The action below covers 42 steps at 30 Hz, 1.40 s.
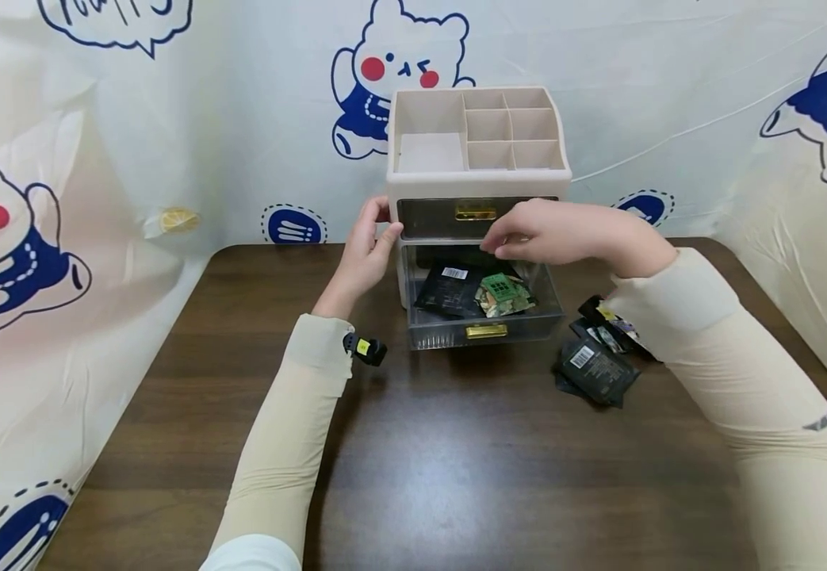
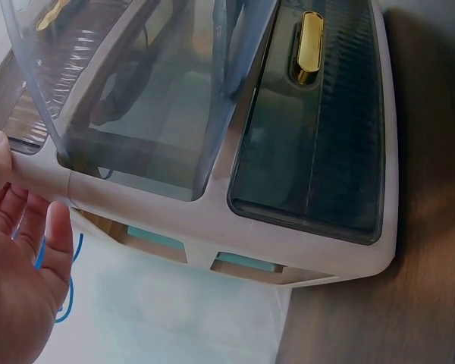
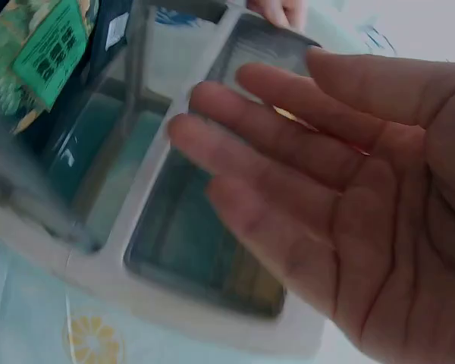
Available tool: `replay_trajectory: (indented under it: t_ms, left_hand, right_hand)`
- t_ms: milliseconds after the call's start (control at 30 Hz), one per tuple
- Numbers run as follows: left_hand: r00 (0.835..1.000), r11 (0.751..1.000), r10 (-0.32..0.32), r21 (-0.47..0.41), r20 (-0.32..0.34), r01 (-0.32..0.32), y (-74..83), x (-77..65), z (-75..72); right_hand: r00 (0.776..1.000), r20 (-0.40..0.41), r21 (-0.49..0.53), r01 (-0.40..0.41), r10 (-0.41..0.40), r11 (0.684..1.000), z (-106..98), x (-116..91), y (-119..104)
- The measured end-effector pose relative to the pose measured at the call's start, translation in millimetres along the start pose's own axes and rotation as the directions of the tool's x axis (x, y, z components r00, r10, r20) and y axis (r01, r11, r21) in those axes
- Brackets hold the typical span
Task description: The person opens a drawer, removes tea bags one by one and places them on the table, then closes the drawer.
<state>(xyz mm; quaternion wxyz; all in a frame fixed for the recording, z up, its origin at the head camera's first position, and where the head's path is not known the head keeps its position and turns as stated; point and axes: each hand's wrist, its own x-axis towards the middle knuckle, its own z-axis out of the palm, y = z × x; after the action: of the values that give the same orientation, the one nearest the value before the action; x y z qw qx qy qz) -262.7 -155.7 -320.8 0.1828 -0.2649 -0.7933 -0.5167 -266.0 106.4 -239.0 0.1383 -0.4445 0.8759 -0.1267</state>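
A cream desktop drawer organizer (image 1: 413,187) stands near the table's back edge. Its middle drawer (image 1: 434,337), clear and smoky, is pulled out. Inside lie black packets (image 1: 445,292) and a packet with a green label (image 1: 502,287), also visible in the right wrist view. My left hand (image 1: 363,258) holds the organizer's left side, thumb at the front edge and fingers along the side wall. Over the open drawer, just in front of the closed top drawer (image 1: 427,218), hovers my right hand (image 1: 559,230). In the right wrist view its fingers are extended with nothing between them.
More black packets (image 1: 599,371) lie in a loose pile right of the organizer, partly behind my right sleeve. The closed bottom drawer (image 2: 311,144) shows in the left wrist view. A printed curtain (image 1: 270,95) hangs behind the brown table (image 1: 413,476).
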Motion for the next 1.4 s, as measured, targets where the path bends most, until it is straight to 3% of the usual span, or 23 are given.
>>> replay_trajectory:
  t_ms: [67,167,400,767,933,1200,1400]
  left_hand:
    - [1.0,1.0,0.011,0.0,0.003,-0.011,-1.0,0.3,0.8]
    - [1.0,1.0,0.026,0.002,0.01,-0.026,-1.7,0.4,1.7]
    - [1.0,1.0,-0.007,0.01,0.016,0.006,0.3,0.0,-1.3]
    - [1.0,1.0,-0.012,0.016,0.017,0.011,1.7,0.3,-3.0]
    - [1.0,1.0,0.016,0.013,0.018,-0.016,0.5,-0.5,-2.0]
    - [1.0,1.0,-0.006,0.022,0.023,0.005,0.9,-1.4,-1.5]
    - [1.0,1.0,0.0,0.02,0.022,0.0,0.4,-0.1,-2.1]
  right_hand:
    - [0.994,0.105,-0.014,-0.043,0.044,0.999,0.7,11.4,-3.4]
    - [0.963,0.238,-0.034,-0.12,0.125,0.992,4.9,24.5,-5.0]
    - [0.885,0.393,-0.047,-0.251,0.249,0.967,13.8,44.5,-5.6]
    - [0.844,0.465,-0.089,-0.257,0.268,0.962,13.1,57.5,-9.7]
    - [0.825,0.486,-0.135,-0.255,0.288,0.958,20.7,60.0,-7.2]
    - [0.831,0.476,-0.15,-0.245,0.287,0.958,25.1,57.2,1.9]
    - [0.812,0.493,-0.114,-0.295,0.312,0.949,21.1,52.3,6.0]
